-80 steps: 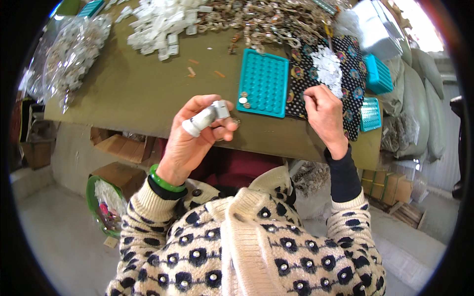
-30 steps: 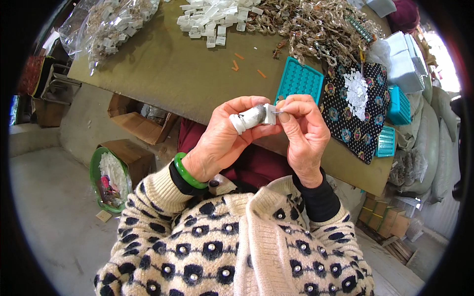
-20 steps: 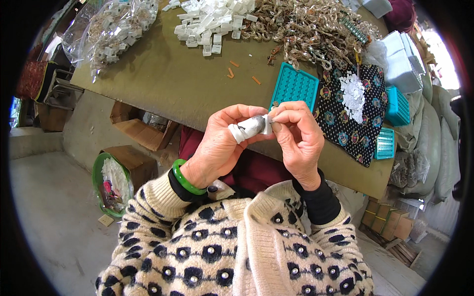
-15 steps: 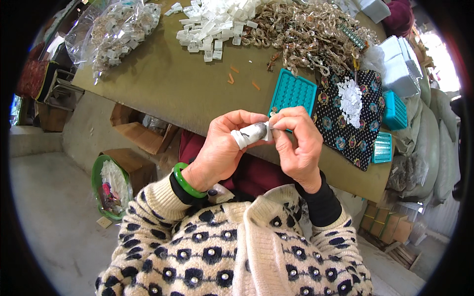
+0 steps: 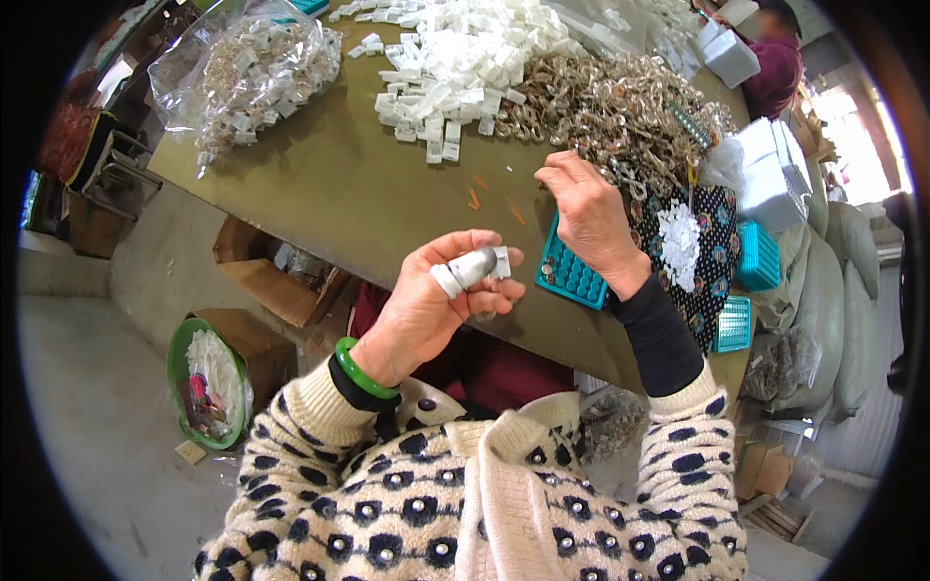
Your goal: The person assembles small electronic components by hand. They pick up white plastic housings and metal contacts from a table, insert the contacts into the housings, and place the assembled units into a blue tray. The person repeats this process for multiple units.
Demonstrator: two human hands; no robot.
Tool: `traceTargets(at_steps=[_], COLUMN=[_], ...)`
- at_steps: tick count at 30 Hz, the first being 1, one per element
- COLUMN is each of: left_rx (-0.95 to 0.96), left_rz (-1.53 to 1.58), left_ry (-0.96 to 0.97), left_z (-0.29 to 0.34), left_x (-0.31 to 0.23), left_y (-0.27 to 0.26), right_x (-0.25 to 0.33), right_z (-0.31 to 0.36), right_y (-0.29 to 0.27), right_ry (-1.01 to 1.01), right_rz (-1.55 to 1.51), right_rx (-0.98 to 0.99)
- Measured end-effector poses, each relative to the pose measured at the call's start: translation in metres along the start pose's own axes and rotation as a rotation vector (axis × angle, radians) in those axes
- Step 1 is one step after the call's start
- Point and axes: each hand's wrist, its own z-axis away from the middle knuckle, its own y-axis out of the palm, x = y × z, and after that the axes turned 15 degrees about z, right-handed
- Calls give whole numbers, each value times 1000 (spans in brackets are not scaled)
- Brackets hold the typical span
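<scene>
My left hand (image 5: 426,300) is raised in front of me, its fingers closed on a small white plastic piece (image 5: 501,262). One finger of that hand is wrapped in white tape (image 5: 463,272), grey near the tip. My right hand (image 5: 593,218) hangs over a teal tray (image 5: 579,278) with round hollows, its fingers bent together beside a heap of clear and brown beaded strands (image 5: 620,107). Whatever its fingertips hold, if anything, is hidden. Under my right wrist, the tray is partly covered.
White plastic pieces (image 5: 480,44) lie heaped at the back beside a filled clear bag (image 5: 262,87). White chips (image 5: 678,242) rest on a patterned cloth (image 5: 715,208) at right. A green basin (image 5: 179,363) stands on the floor. Another person (image 5: 775,58) sits at far right.
My right hand has left my left hand and moved up and forward, over the tray towards the strands. My left hand has kept the white piece. The other person has come further into view.
</scene>
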Motion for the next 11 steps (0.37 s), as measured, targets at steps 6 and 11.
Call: traceTargets(at_steps=[6, 11], left_rx=[-65, -31], left_rz=[-27, -55], left_ry=[51, 38], left_z=[-6, -13], left_x=[-10, -10], left_y=[-13, -26], right_x=[-14, -27], right_z=[-8, -4], right_y=[26, 31], right_ry=[-231, -220], right_rz=[288, 255], right_rx=[177, 216])
